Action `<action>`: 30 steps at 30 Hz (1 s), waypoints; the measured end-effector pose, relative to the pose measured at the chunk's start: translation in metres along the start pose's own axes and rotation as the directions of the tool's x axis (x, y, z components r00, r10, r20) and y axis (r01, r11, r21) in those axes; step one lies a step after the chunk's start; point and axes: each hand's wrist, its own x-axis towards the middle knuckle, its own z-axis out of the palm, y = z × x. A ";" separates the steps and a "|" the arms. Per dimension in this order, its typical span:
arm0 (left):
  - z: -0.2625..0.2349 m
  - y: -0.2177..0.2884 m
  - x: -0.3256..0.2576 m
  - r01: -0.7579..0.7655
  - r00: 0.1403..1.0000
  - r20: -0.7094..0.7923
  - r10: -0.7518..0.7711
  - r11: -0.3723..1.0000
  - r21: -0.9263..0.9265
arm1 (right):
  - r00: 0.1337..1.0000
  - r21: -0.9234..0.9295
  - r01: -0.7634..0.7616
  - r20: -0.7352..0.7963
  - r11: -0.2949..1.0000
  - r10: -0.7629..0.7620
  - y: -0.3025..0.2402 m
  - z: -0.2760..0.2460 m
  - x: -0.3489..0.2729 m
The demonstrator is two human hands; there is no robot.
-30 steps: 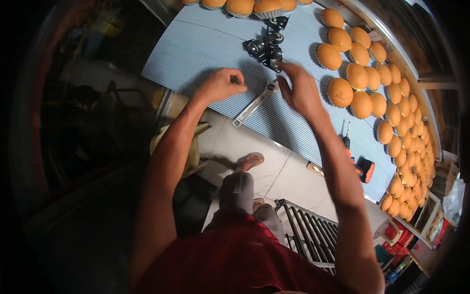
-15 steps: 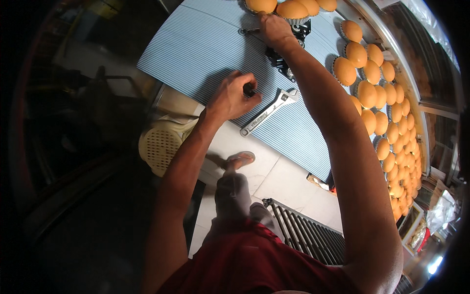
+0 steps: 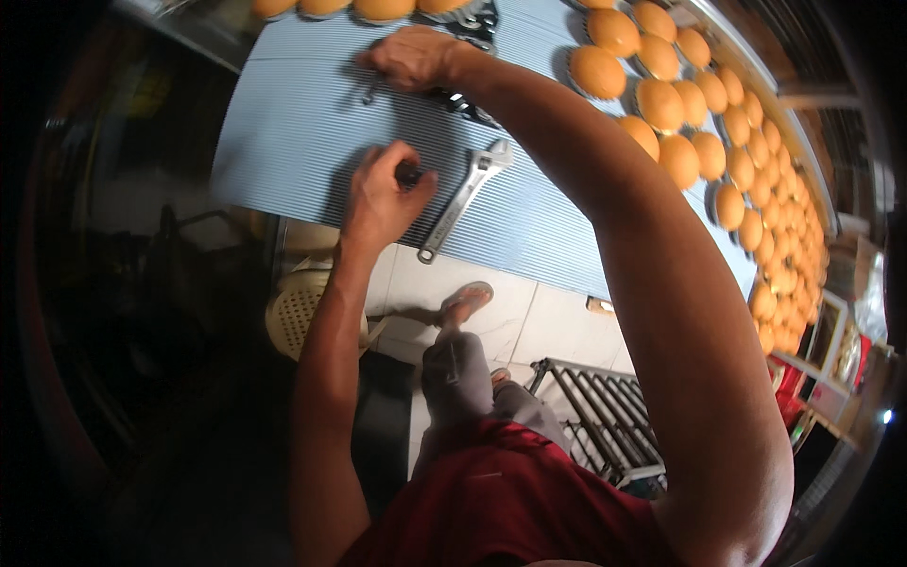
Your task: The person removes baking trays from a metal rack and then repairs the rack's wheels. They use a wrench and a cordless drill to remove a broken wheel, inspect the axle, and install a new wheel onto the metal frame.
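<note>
Blue ribbed sheeting covers the table. Left hand above its near edge, curled narrow around a dark piece; only a bit shows between thumb and fingers, kind not clear. Right hand stretched to the far side, fingers bent and blurred. Round end of a small metal tool shows just below those fingers; whether they grip it, cannot tell. Silver wrench lies slantwise just right of the left hand, apart from it. Black hardware partly hidden by the right forearm. Buns along the far and right sides.

On handling, my judgement: pinch the tool by its shank, lift it clear of the buns, keep the right elbow high over the wrench, and hold the dark piece steady, its face turned outward.
</note>
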 end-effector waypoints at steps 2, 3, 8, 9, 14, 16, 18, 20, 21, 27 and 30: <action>0.016 0.000 0.004 -0.065 0.997 -0.027 0.067 0.996 0.068 | 0.990 0.030 -0.025 -0.138 0.999 0.029 -0.018 -0.026 -0.009; 0.024 -0.004 0.004 -0.069 0.997 -0.040 0.071 0.996 0.047 | 0.987 0.065 -0.119 -0.098 0.991 0.125 -0.037 -0.047 -0.016; 0.066 0.004 0.007 -0.278 0.959 0.060 0.277 0.960 0.009 | 0.697 0.498 -0.091 -0.587 0.862 0.412 -0.123 -0.121 -0.200; 0.063 -0.011 -0.006 -0.275 0.960 0.039 0.279 0.958 -0.081 | 0.689 0.656 -0.036 -0.531 0.754 0.494 -0.152 -0.131 -0.253; 0.154 0.155 -0.083 0.149 0.968 0.235 -0.084 0.950 -0.276 | 0.403 0.901 -0.376 -0.051 0.216 0.914 -0.286 -0.092 -0.585; 0.196 0.211 -0.145 0.132 0.886 0.459 0.059 0.918 -0.373 | 0.241 0.926 -0.349 -0.061 0.146 0.969 -0.370 -0.088 -0.684; 0.254 0.272 -0.203 0.203 0.726 0.651 0.223 0.834 -0.513 | 0.127 0.958 -0.285 0.038 0.000 0.991 -0.453 -0.114 -0.764; 0.315 0.336 -0.277 0.239 0.589 0.756 0.286 0.831 -0.501 | -0.012 0.968 -0.244 -0.057 0.053 0.998 -0.525 -0.138 -0.818; 0.345 0.360 -0.310 0.197 0.504 0.792 0.345 0.847 -0.494 | -0.081 0.981 -0.174 -0.101 0.086 0.992 -0.559 -0.142 -0.840; 0.475 0.478 -0.492 0.106 0.268 0.835 0.481 0.846 -0.522 | -0.678 0.969 0.221 0.075 0.106 0.731 -0.718 -0.119 -0.938; 0.528 0.494 -0.548 0.402 0.256 0.874 0.413 0.777 -0.485 | -0.891 0.976 -0.171 -0.095 -0.135 0.443 -0.735 -0.086 -1.001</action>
